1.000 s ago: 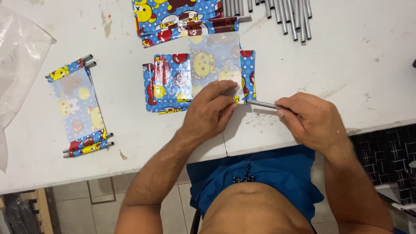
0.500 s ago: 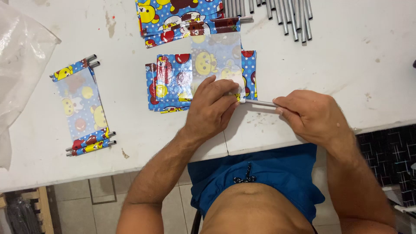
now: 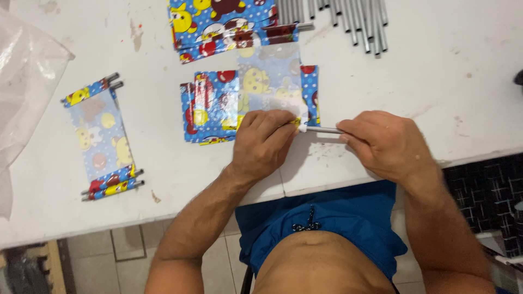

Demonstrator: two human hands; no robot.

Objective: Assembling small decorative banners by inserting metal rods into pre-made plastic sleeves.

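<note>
A thin grey metal rod [image 3: 322,130] lies along the near edge of a translucent plastic sheet [image 3: 271,73] that rests on a blue cartoon-printed strip [image 3: 210,106]. My left hand [image 3: 262,142] presses the sheet's lower edge around the rod's left end, fingers curled over it. My right hand [image 3: 387,144] pinches the rod's right end. Both hands sit near the front edge of the white table [image 3: 436,81].
A finished printed scroll with rods at both ends [image 3: 101,136] lies at the left. More printed strips [image 3: 223,24] and a bundle of grey rods [image 3: 338,19] sit at the back. A clear plastic bag [image 3: 24,92] covers the far left.
The hands have shifted slightly left along the rod. The sheet's lower edge is wrapped a little further around it.
</note>
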